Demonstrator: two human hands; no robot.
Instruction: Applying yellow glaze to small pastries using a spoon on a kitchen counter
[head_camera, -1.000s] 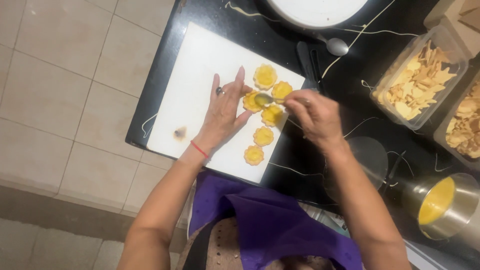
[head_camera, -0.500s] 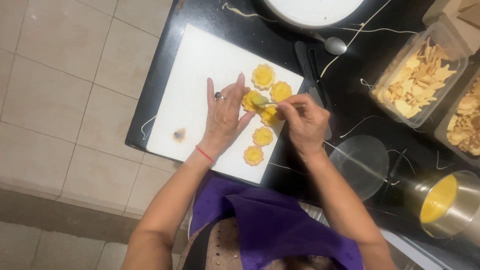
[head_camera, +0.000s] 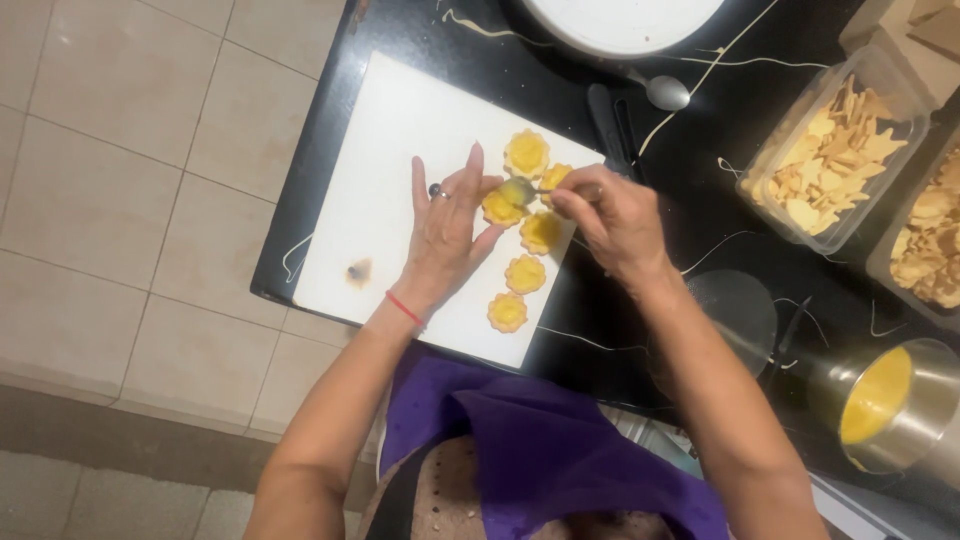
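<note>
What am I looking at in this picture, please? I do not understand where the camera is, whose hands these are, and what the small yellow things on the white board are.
There is no machine here. A person wears one camera on the head, so you look straight down at that person's own two bare hands.

The left hand, with a ring and a red wristband, lies flat on a white board and steadies a small yellow filled tart. The right hand holds a small spoon over that tart. Four more such tarts lie beside it.

The board lies on a black counter. Also there: clear tubs of pale crackers, a metal cup of yellow filling, another spoon, and a white round dish at the top.
</note>
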